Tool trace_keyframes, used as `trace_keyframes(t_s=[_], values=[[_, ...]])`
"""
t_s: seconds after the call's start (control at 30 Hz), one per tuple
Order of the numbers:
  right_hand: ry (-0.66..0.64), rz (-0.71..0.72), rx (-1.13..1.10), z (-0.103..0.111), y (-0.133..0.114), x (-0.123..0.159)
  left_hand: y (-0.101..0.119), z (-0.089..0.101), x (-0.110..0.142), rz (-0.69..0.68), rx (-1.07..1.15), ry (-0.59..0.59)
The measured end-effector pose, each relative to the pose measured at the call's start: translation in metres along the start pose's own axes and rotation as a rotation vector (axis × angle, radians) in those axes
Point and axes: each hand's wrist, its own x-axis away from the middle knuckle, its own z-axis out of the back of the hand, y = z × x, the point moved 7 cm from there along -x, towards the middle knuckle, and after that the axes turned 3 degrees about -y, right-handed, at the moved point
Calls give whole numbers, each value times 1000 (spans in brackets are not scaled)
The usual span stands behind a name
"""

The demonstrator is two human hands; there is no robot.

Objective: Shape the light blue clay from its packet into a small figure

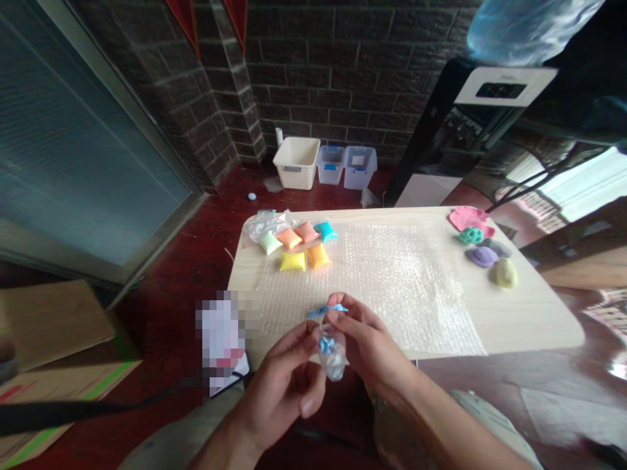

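A small clear plastic bag [335, 367] with a bit of blue clay [326, 344] inside hangs between my hands, just over the table's near edge. My left hand [287, 375] pinches the bag by its side with thumb and forefinger. Closed at the fingertips, my right hand [365, 329] grips a ragged strip of blue clay [321, 311] above the bag's mouth; whether it also holds the plastic is hard to see. Beyond them, bubble wrap [382, 281] covers the middle of the pale table [533, 320].
Several coloured clay packets, including a yellow one [292, 262], lie at the table's left beside crumpled plastic [269, 226]. Shaped clay pieces, one purple [482, 256], sit at the right. Bins [298, 163] stand by the wall, a water dispenser [441, 130] behind right, a cardboard box [59, 326] left.
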Motion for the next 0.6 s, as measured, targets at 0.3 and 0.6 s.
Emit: trace_keyframes(t_s=[0.3, 0.6], values=[[-451, -231, 71, -29, -2, 20, 2, -11, 17, -1, 121, -121], [-436, -205, 236, -19, -6, 18, 1, -3, 15, 73, -8, -6]])
